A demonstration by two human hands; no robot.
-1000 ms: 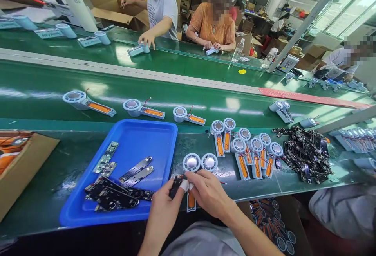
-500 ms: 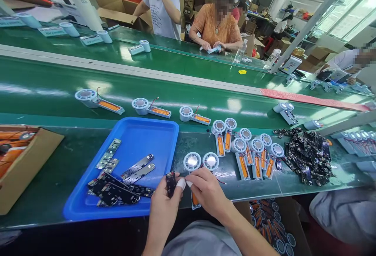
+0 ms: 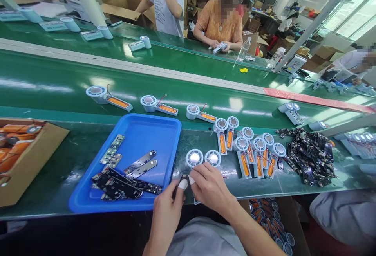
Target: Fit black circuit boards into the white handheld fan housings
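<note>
The left hand (image 3: 168,213) pinches a small black circuit board (image 3: 182,179) between taped thumb and fingers at the near edge of the green workbench (image 3: 58,170), just right of the blue plastic tray (image 3: 138,130). The right hand (image 3: 210,187) presses thumb and fingertips together on the same board, over a pale blue fan half-shell with an orange battery (image 3: 194,158) lying beneath. The board sits close to the bench edge, so a loose pinch could drop it to the floor, and a tug might strain the thin red wire. Two shells lie by the hands, three ride the green conveyor belt (image 3: 44,91), seven cluster to the right; roughly eight boards lie in the tray.
</note>
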